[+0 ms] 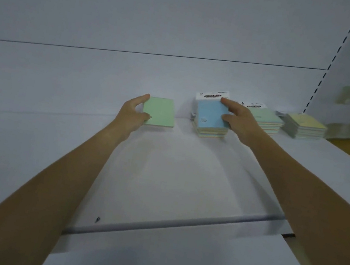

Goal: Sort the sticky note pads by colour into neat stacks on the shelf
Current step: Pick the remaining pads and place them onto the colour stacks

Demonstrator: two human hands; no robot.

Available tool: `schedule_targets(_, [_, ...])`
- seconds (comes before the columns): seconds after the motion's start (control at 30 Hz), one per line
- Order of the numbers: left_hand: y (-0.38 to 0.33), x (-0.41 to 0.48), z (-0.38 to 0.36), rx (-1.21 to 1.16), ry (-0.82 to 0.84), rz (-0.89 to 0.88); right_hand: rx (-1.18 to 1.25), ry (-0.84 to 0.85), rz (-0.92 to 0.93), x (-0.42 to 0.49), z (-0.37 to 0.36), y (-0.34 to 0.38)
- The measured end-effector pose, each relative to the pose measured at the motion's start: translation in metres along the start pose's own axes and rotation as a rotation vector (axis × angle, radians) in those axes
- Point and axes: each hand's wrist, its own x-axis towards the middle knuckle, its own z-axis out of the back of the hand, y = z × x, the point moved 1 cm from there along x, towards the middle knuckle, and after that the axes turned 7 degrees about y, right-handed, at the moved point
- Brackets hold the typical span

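A white back panel (142, 12) is filling the upper part of the view, with a dark slotted upright (332, 61) running down its right side. Below it the white shelf (175, 166) is stretching across the frame, and a lower shelf (172, 258) is jutting out nearer the camera. Two bare forearms are reaching forward over the shelf towards its back. Three stacks of sticky note pads are sitting in a row at the rear right of the shelf: a blue-topped stack (208, 124), just to its right a green-topped stack (265, 120), and beyond that a yellow-topped stack (305, 127) near the upright. The stacks are showing layers of mixed colours along their sides. White header cards with dark print are sticking up behind the blue and green stacks. The right grip (240, 119) is holding the top blue pad (209, 113) by its right edge, fingers curling over the far corner and thumb pressing the near side. Well left of the stacks, the left grip (132, 113) is pinching a single green pad (161, 113) by its left edge, thumb at the upper corner. Whether that pad is resting on the shelf is not clear.
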Motion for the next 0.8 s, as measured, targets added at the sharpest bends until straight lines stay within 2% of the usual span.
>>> schedule_targets(0.27, [0.005,0.015,-0.009,-0.008,-0.107,0.010,-0.312,0.060,0.036,0.038,-0.002,-0.013])
schedule_targets(0.6, [-0.002,0.012,-0.033,-0.050,-0.153,0.030,-0.452,0.136,0.004,0.049,0.006,-0.028])
schedule_targets(0.8, [-0.009,0.012,-0.037,-0.046,-0.152,0.020,-0.696,0.099,0.145,0.045,0.012,-0.029])
